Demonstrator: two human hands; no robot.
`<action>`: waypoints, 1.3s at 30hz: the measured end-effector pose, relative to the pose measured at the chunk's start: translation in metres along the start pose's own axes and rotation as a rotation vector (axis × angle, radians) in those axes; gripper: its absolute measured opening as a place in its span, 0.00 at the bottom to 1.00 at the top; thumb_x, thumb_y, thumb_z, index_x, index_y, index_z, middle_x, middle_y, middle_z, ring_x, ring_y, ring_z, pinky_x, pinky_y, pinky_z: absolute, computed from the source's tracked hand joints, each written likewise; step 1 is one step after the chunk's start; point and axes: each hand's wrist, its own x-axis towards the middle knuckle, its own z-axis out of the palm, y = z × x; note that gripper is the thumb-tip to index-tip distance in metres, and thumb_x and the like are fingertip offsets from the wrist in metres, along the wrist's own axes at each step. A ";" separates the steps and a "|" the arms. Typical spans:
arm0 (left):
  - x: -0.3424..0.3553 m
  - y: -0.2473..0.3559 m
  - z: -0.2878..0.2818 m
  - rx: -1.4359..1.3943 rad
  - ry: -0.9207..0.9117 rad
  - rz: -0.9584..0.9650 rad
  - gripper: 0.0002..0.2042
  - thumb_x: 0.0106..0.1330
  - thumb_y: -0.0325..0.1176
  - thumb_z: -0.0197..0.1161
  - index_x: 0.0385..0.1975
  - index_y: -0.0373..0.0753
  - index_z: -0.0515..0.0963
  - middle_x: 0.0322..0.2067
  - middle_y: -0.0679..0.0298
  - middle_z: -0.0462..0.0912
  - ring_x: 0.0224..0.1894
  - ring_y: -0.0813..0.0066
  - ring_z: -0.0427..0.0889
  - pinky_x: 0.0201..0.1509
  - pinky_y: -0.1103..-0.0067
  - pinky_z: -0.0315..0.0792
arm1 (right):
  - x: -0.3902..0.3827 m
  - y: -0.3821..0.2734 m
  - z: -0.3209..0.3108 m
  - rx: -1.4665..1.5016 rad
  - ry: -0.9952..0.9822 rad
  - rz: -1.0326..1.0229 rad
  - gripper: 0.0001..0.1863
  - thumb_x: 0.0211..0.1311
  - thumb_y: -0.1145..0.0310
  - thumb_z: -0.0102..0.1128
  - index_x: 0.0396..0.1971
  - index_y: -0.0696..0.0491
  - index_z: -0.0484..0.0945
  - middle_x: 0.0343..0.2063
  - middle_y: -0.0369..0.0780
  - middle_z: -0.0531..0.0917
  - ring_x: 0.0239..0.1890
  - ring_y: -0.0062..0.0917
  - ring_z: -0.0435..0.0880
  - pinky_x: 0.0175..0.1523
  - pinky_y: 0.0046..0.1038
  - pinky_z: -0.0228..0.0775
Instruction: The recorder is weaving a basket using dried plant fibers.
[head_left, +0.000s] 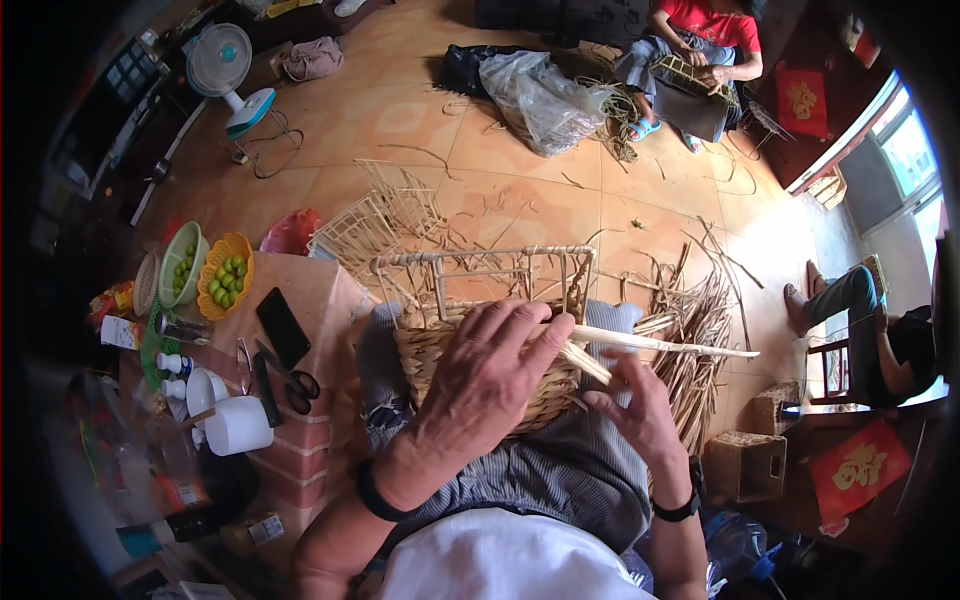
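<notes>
A half-woven basket (425, 352) rests on my lap, its bare rod frame standing above the woven wall. My left hand (485, 365) lies across the weave, fingers bent and closed over the strands at its upper edge. From under that thumb a long pale plant strip (665, 343) sticks out to the right, tapering to a point. Just below it, a second, shorter strip (583, 360) runs toward my right hand (640, 405), whose thumb and fingers close around its end. The weave directly beneath my left palm is hidden.
Loose dry strips (690, 370) are heaped at my right, and bare wire-like frames (375, 225) stand ahead-left. The table (335, 290) at left holds scissors (298, 388), a phone (283, 328) and fruit bowls. Two other people sit working, ahead and at right.
</notes>
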 end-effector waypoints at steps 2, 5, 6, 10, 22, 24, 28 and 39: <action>0.000 0.002 0.006 0.036 -0.036 -0.010 0.24 0.61 0.23 0.70 0.59 0.37 0.79 0.51 0.57 0.81 0.55 0.56 0.81 0.63 0.63 0.75 | -0.008 0.004 -0.005 -0.338 -0.024 -0.209 0.14 0.64 0.67 0.76 0.41 0.55 0.78 0.23 0.42 0.82 0.25 0.38 0.82 0.34 0.36 0.75; -0.003 0.002 0.018 0.073 -0.042 -0.040 0.25 0.60 0.25 0.73 0.59 0.37 0.79 0.51 0.56 0.81 0.55 0.56 0.81 0.64 0.61 0.73 | -0.031 -0.023 -0.033 0.161 -0.156 0.107 0.13 0.67 0.70 0.74 0.33 0.58 0.76 0.20 0.36 0.79 0.21 0.25 0.78 0.29 0.28 0.71; -0.005 0.000 0.022 0.070 -0.007 -0.056 0.24 0.59 0.25 0.74 0.57 0.36 0.80 0.50 0.56 0.81 0.54 0.55 0.81 0.64 0.61 0.73 | -0.039 -0.037 -0.047 0.349 -0.155 0.202 0.13 0.68 0.71 0.73 0.31 0.59 0.76 0.20 0.34 0.78 0.21 0.20 0.78 0.28 0.26 0.70; -0.002 -0.012 0.040 -0.101 0.044 -0.057 0.21 0.58 0.25 0.74 0.52 0.37 0.82 0.46 0.56 0.84 0.51 0.56 0.83 0.62 0.61 0.73 | -0.049 -0.054 -0.078 1.192 0.039 -0.222 0.12 0.77 0.68 0.61 0.35 0.61 0.81 0.21 0.42 0.83 0.24 0.22 0.85 0.28 0.24 0.76; 0.014 -0.020 0.041 -0.286 0.026 -0.199 0.12 0.53 0.25 0.77 0.35 0.40 0.82 0.29 0.61 0.85 0.36 0.56 0.86 0.45 0.64 0.77 | 0.022 -0.081 -0.005 0.639 -0.080 0.240 0.21 0.78 0.56 0.66 0.57 0.58 0.79 0.26 0.37 0.86 0.24 0.19 0.86 0.25 0.19 0.72; 0.015 -0.020 0.041 -0.300 0.034 -0.201 0.11 0.53 0.25 0.77 0.34 0.40 0.82 0.29 0.60 0.85 0.36 0.55 0.86 0.45 0.64 0.77 | 0.031 -0.075 0.002 0.663 -0.029 0.207 0.23 0.77 0.55 0.66 0.58 0.59 0.78 0.23 0.38 0.84 0.21 0.20 0.84 0.22 0.19 0.70; 0.015 -0.021 0.045 -0.329 0.075 -0.180 0.10 0.53 0.24 0.76 0.34 0.39 0.82 0.29 0.60 0.85 0.36 0.54 0.86 0.44 0.64 0.77 | 0.044 -0.072 0.003 0.825 0.125 0.205 0.22 0.77 0.56 0.67 0.57 0.59 0.77 0.21 0.36 0.81 0.15 0.19 0.79 0.16 0.21 0.65; -0.001 0.024 0.058 0.463 -0.128 -0.134 0.30 0.72 0.37 0.60 0.70 0.27 0.69 0.37 0.48 0.85 0.56 0.49 0.79 0.71 0.54 0.66 | 0.087 -0.066 -0.013 0.771 0.129 -0.100 0.11 0.76 0.69 0.67 0.50 0.59 0.82 0.38 0.38 0.88 0.38 0.22 0.89 0.45 0.27 0.82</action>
